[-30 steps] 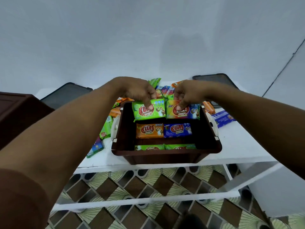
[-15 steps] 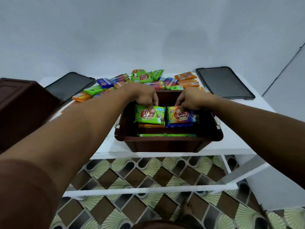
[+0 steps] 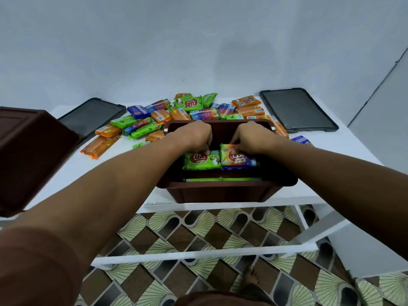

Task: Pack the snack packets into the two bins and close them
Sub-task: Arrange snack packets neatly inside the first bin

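Bins, two: open dark brown plastic bin point(image 3: 220, 192) at the near edge of the white tabletop point(image 3: 335, 149); second brown bin point(image 3: 33, 155) at far left, cut off by the frame.

Lids, two, flat, dark grey: left lid point(image 3: 92, 117), right lid point(image 3: 298, 109).

Loose packet pile point(image 3: 189, 111) between them, overlapping, so the count is unclear.

Inside the open bin: green snack packet point(image 3: 202, 160), gripped by the curled fingers of the left hand point(image 3: 194, 135); touching it, rainbow-coloured snack packet point(image 3: 237, 160), pinched by the right hand point(image 3: 251, 136).

Lower packets: only blue and green edges show.
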